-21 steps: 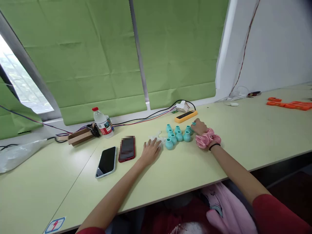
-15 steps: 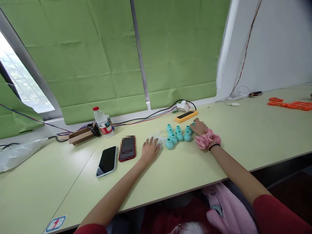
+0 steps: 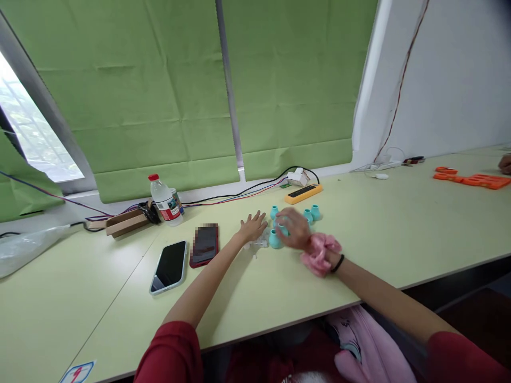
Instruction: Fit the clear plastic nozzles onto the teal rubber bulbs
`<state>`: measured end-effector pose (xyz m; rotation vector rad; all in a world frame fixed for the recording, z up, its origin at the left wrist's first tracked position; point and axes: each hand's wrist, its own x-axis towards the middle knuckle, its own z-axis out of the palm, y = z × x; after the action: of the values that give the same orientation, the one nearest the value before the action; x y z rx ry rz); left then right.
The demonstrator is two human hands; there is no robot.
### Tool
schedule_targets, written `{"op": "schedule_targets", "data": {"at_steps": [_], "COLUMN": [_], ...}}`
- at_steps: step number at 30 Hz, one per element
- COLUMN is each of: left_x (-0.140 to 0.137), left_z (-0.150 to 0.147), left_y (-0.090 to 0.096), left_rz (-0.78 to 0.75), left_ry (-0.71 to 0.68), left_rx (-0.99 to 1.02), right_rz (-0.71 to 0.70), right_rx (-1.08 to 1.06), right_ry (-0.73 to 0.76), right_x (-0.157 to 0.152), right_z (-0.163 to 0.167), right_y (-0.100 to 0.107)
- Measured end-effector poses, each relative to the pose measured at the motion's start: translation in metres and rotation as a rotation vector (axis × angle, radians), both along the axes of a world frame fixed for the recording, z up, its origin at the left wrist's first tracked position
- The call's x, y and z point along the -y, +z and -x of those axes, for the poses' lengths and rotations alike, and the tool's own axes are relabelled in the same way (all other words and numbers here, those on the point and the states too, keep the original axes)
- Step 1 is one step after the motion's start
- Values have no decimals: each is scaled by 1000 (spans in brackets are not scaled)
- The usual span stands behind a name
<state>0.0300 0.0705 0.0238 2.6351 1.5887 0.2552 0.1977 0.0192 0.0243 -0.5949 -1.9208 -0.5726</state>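
Several small turquoise pot-shaped pieces with narrow necks, among them a front one [image 3: 274,239] and a back right one [image 3: 315,213], stand grouped on the table. My right hand [image 3: 294,227], with a pink scrunchie [image 3: 319,254] at its wrist, is over the left part of the group and hides some pieces. Motion smears its fingers, so I cannot make out a grip. To the left, my left hand [image 3: 253,227] is open, fingers spread, just beyond some small clear pieces [image 3: 261,240]. A tiny white bit [image 3: 254,257] lies nearer to me.
Two phones, one dark red [image 3: 205,244] and one pale-edged [image 3: 170,267], lie left of my hands. Behind are a bottle [image 3: 165,201], a cardboard tray [image 3: 125,223], cables and a yellow-orange device [image 3: 303,193]. Orange parts [image 3: 475,179] and another person's hand [image 3: 506,164] are far right.
My right hand has moved left from the right end of the turquoise pieces to their left side. My left hand has shifted forward and spread its fingers, uncovering the clear pieces.
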Motion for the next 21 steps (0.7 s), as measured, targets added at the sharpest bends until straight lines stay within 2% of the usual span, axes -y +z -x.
{"op": "schedule_targets", "data": {"at_steps": [2,4,5,10,16,21], "left_x": [-8,-11,-11,-1,5,8], "left_z": [-2,-2,-1,11,19,25], "left_y": [0,-1,-2,-4,-5,-6], "left_rz": [42,59,57,19,-40,-80], "left_ry": [12,12,-1,-86,-80,-57], "left_rx": [-28,-36,-28,32,252,336], "right_rz": [-53,17,58,270,329,357], "right_rx": [293,553,596,612,633,619], "right_ry": [177,224,230,188,167,147], "right_x": [20,36,42,54,52,49], "right_z": [29,51,58,67,78,86], "right_y": [-10,-15,-16,-8,-4,-6]}}
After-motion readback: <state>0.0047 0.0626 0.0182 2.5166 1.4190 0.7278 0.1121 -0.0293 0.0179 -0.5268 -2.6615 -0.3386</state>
